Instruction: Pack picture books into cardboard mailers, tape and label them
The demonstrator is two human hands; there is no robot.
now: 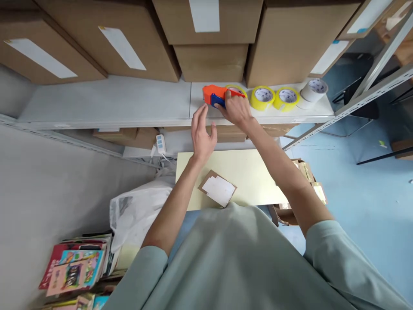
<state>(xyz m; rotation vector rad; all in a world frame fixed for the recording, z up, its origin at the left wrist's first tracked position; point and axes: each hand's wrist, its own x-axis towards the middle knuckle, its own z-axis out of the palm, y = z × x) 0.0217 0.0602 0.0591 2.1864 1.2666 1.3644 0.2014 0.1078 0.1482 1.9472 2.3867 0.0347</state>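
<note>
Seen from above, a person in a pale green shirt reaches both bare arms toward a light gray shelf. The right hand has its fingers wrapped around an orange and blue tape dispenser, held over the front part of the shelf, right of the seam in its top. The left hand is raised just on the near side of the dispenser, fingers loosely spread and the thumb standing wide of them; its fingertips are at the dispenser's left end, though whether they touch cannot be told.

To the right on the shelf are two yellow tape rolls, with a third yellow roll partly hidden by the right hand and dispenser. White tape rolls are near the shelf's right end. Large cardboard boxes with white labels line the far side.

Below the shelf, nearer the person, is a pale yellow surface carrying a small piece of cardboard with white paper on it. At left are a white power strip, a white plastic bag and stacked books. At right, an open carton of small boxes is beside the surface, above a blue floor.
</note>
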